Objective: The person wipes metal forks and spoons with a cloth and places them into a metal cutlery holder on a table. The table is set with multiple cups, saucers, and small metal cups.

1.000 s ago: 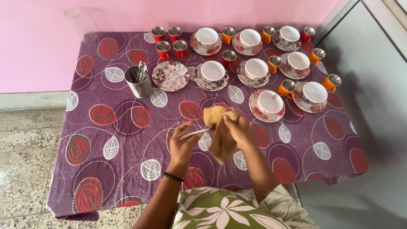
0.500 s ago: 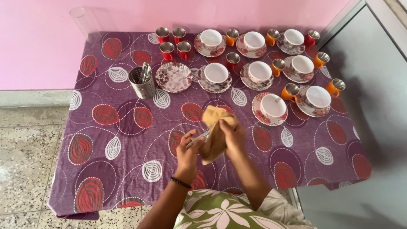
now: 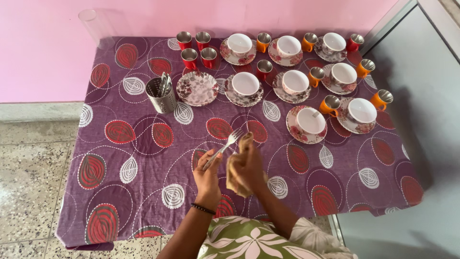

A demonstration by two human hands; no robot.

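My left hand [image 3: 208, 173] grips the handle of a silver fork [image 3: 227, 144], whose tines point up and to the right above the table. My right hand [image 3: 247, 165] clutches a tan cloth [image 3: 235, 175] bunched right beside the fork, just under its tines. Both hands hover over the near middle of the purple patterned tablecloth [image 3: 143, 158]. A dark band circles my left wrist.
A perforated metal cutlery holder [image 3: 160, 94] with utensils stands at the left. Next to it lies an empty floral plate [image 3: 197, 88]. Several white cups on floral saucers [image 3: 245, 86] and small red [image 3: 189, 57] and orange [image 3: 329, 103] steel-lined cups fill the far and right side.
The fork has come free of the cloth and its tines now show above it. The cloth sits lower, gathered in my right hand. Both hands drifted slightly towards me.
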